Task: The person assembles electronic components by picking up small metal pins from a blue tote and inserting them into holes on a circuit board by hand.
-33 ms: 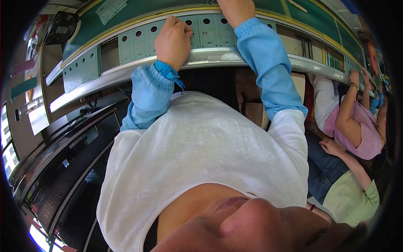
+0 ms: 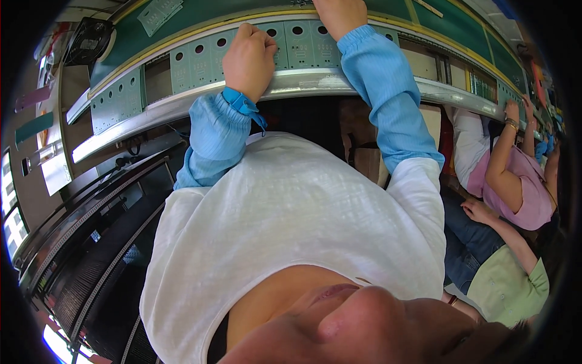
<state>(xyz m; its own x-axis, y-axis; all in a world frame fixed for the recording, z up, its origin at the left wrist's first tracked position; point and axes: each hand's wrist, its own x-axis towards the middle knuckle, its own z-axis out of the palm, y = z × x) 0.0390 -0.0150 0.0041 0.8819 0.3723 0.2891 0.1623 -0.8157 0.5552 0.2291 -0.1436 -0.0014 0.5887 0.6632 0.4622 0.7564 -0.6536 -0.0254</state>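
Note:
A panel of green circuit boards (image 2: 299, 48), each with a large round hole, lies in the metal rail track before me. My left hand (image 2: 247, 60) is closed over this panel, its fingers curled inward; anything within them is hidden. A blue wrist strap (image 2: 241, 102) goes round that wrist. My right hand (image 2: 342, 17) reaches across the panel's right part to the green bench top (image 2: 388, 8). The picture's upper edge cuts off most of its fingers. Just left of it lie some small dark parts (image 2: 301, 2), too cut off to identify.
More board panels sit along the track, one at the left (image 2: 119, 102). A loose board (image 2: 159, 15) rests on the bench near a black fan-like device (image 2: 90, 40). Large dark reels (image 2: 103, 267) stand at my left. Two people sit at my right, one in pink (image 2: 512, 182).

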